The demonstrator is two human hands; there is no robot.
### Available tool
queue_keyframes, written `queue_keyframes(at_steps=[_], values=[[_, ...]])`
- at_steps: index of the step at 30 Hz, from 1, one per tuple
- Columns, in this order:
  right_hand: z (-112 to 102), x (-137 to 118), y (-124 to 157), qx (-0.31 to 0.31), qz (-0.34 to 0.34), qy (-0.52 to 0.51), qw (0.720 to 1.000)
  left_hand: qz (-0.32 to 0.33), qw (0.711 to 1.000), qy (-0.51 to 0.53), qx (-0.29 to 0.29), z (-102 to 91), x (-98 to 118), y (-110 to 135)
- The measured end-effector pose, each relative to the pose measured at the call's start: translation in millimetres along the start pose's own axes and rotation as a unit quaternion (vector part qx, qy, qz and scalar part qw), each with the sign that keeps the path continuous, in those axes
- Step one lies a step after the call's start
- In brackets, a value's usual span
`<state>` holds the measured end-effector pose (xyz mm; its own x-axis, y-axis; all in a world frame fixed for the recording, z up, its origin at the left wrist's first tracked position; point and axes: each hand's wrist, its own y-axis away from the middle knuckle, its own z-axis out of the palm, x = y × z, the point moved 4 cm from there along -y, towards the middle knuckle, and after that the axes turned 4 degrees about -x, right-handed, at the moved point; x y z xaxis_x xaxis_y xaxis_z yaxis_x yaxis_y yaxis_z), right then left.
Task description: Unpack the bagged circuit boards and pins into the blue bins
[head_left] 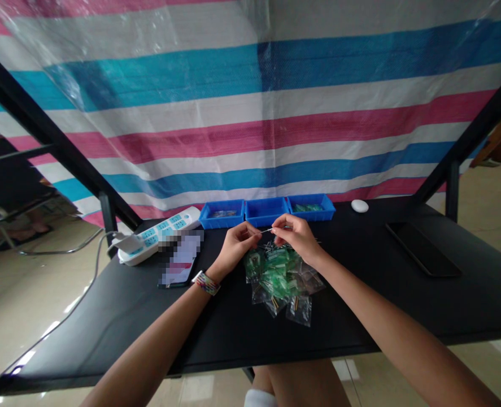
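My left hand [235,244] and my right hand [295,236] meet above the black table [360,305], both pinched on a thin small metal part [266,230] stretched between their fingertips. Just below the hands lies a heap of small clear bags [281,278] holding green pieces and pin-like parts. A colourful woven band [205,282] circles my left wrist. Three blue trays stand in a row behind the hands: the left tray [222,214], the middle tray [266,211] and the right tray [312,207], which has green pieces in it.
A white power strip [159,234] with its cable lies at the back left, a phone [180,263] beside it. A white oval object [359,206] and a dark flat device [422,249] sit to the right. A striped tarp [250,113] hangs behind the black frame.
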<state>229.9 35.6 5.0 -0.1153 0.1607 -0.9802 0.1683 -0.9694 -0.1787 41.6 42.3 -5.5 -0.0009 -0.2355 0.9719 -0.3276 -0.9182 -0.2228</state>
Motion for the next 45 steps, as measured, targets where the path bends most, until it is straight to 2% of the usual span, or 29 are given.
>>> queue_keyframes(at_steps=[8, 11, 13, 16, 18, 20, 24, 30, 33, 37, 40, 45], values=[[-2, 0, -2, 0.000, -0.020, 0.034, 0.999, 0.016, 0.999, -0.043, 0.003, 0.3, 1, -1], [-8, -3, -5, 0.019, -0.049, 0.064, 0.997, 0.021, 0.991, -0.132, 0.001, -0.2, 0, 0], [-17, -8, -7, 0.055, -0.079, 0.096, 0.991, 0.028, 0.975, -0.220, -0.019, 1.7, 0, 1], [-32, -15, -9, 0.143, -0.133, 0.165, 0.967, 0.051, 0.942, -0.327, -0.057, 7.1, 0, 2], [-41, -20, -11, 0.202, -0.175, 0.231, 0.936, 0.063, 0.924, -0.369, -0.073, 10.6, 0, 2], [-44, -22, -16, 0.226, -0.206, 0.311, 0.900, 0.066, 0.915, -0.392, -0.077, 12.8, 0, 2], [-37, -14, -28, 0.148, -0.205, 0.441, 0.861, 0.060, 0.911, -0.403, -0.066, 13.6, 0, 3], [-26, -12, -19, 0.098, -0.207, 0.498, 0.836, 0.065, 0.902, -0.417, -0.090, 14.4, 3, 4], [-18, -12, -15, 0.057, -0.201, 0.500, 0.840, 0.067, 0.899, -0.421, -0.098, 14.2, 1, 2], [-2, -7, -11, -0.033, -0.205, 0.468, 0.859, 0.068, 0.909, -0.401, -0.089, 12.5, -3, 0], [7, -1, -10, -0.085, -0.215, 0.449, 0.863, 0.074, 0.914, -0.390, -0.080, 11.6, -3, 0], [6, 7, -13, -0.096, -0.193, 0.421, 0.881, 0.068, 0.939, -0.333, -0.055, 9.8, -1, 1]])
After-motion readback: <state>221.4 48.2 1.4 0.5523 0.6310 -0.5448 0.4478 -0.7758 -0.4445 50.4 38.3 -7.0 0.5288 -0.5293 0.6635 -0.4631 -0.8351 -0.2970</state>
